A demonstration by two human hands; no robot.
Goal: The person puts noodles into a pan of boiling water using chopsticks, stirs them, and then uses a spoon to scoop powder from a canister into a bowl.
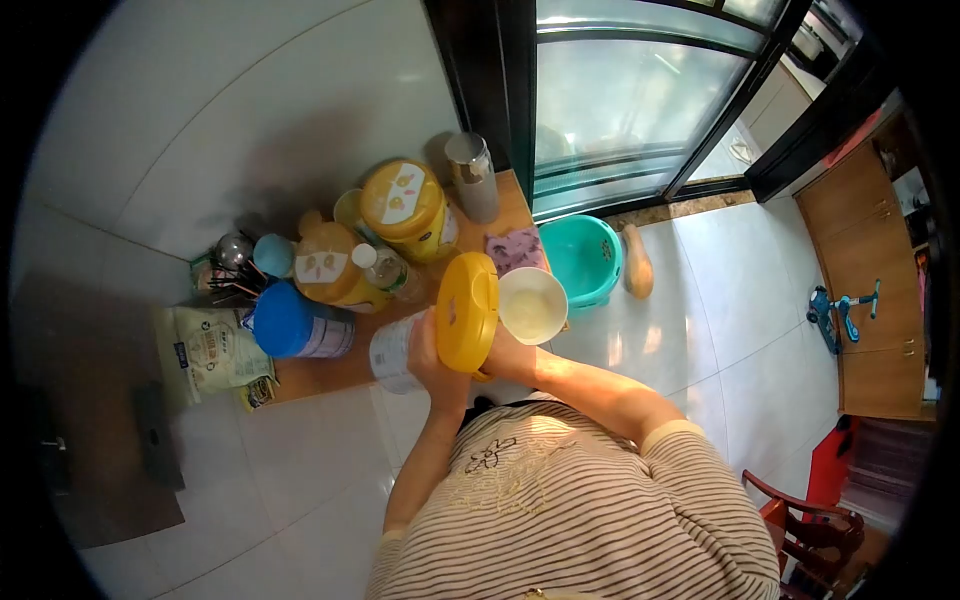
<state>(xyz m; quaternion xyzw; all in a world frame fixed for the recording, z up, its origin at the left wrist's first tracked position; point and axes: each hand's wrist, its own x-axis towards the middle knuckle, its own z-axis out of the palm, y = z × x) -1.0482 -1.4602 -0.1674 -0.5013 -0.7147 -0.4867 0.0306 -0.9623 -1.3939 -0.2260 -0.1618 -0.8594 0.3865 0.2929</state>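
Observation:
My left hand point(438, 372) is wrapped round a pale can point(396, 352) with printed text on its side. The can's round yellow lid point(467, 312) stands up on edge between my two hands. My right hand point(512, 358) is just right of the lid, which hides its fingers. Close above that hand sits a white bowl point(532, 307) with a pale, cream-coloured content. Left of the can, a clear bottle with a white cap point(388, 272) stands on the wooden table point(312, 380).
Two yellow tubs point(410, 212), a silver cylinder point(474, 178), a blue-lidded can point(300, 322) and a cream bag point(212, 350) crowd the table by the wall. A purple patterned cloth point(515, 250) lies near the bowl. On the floor are a teal basin point(580, 262) and a squash point(637, 262).

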